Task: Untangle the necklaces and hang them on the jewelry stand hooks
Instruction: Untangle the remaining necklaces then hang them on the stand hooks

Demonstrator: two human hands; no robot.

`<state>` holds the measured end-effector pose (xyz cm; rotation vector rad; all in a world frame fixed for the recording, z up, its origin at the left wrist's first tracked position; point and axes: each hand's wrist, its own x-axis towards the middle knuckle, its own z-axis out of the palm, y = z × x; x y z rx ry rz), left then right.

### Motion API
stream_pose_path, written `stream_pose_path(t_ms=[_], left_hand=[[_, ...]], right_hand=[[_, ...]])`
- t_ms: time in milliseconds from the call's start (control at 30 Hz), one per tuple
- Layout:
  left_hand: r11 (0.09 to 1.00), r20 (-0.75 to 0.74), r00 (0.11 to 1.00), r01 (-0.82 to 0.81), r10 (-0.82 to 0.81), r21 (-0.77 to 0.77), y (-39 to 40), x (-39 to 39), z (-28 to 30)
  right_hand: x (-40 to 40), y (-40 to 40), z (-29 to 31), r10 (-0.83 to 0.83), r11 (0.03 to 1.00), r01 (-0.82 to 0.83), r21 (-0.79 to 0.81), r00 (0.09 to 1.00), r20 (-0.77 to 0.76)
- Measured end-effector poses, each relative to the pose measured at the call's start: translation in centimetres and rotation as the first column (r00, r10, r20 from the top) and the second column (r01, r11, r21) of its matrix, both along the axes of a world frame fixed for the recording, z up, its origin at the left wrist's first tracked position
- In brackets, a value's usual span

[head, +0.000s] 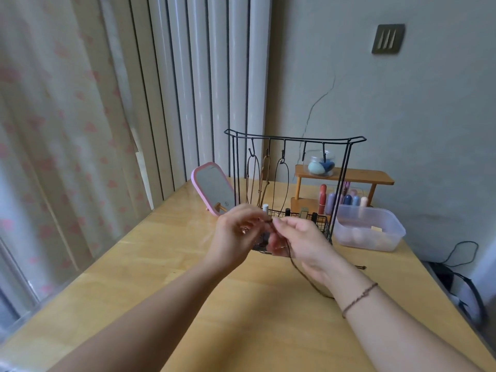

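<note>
A black wire jewelry stand (pixel 346 167) with a row of hooks stands at the back of the wooden table (pixel 188 277). Three necklaces hang from its left hooks: two brown cords (pixel 253 178) and a thin dark one (pixel 281 183). The two right hooks (pixel 324 154) are bare. In front of the stand's wire basket, my left hand (pixel 236 234) and my right hand (pixel 303 240) both pinch a dark brown cord necklace (pixel 303 275) between them. Its loose length trails down under my right wrist onto the table. Motion blurs my left fingers.
A pink-framed mirror (pixel 212 187) leans left of the stand. Behind it sit a small wooden shelf (pixel 375 174) with a jar of sponges and several lipsticks. A clear plastic box (pixel 370 229) stands to the right. Curtains hang at left, and a wall at the back.
</note>
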<state>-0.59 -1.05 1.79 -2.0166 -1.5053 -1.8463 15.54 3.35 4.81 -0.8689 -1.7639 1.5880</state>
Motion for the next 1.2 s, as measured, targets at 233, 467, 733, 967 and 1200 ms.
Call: stream_pose_path(t_ms=[233,467,733,967,1200], left_hand=[[0.954,0.692,0.708,0.285,-0.145,-0.093,0.3,-0.2,7.8],[0.899,0.818,0.544,0.43,-0.187,-0.08,1.4,-3.3,12.4],[0.805,0.908,0.337,0.593,-0.251,0.002,1.3,-4.5,12.4],[0.659,0.82,0.424,0.748,-0.385,-0.078,0.7,-4.7,12.4],[0.566,0.665,0.558,0.789,-0.496,-0.24,1.5,-1.6,13.6]], right_hand=[[0.7,0.7,1.5,0.154,0.976,-0.19,-0.103,0.947,-0.283],[2.7,0.4,-3.5,0.146,0.982,-0.156,-0.103,0.984,-0.099],[2.8,0.1,-5.7,0.179,0.976,-0.192,-0.098,0.975,-0.129],[3.4,0.7,-7.1,0.12,0.946,-0.193,-0.26,0.955,-0.271],[3.4,2.2,-4.1,-0.054,0.991,0.022,-0.134,0.968,-0.245]])
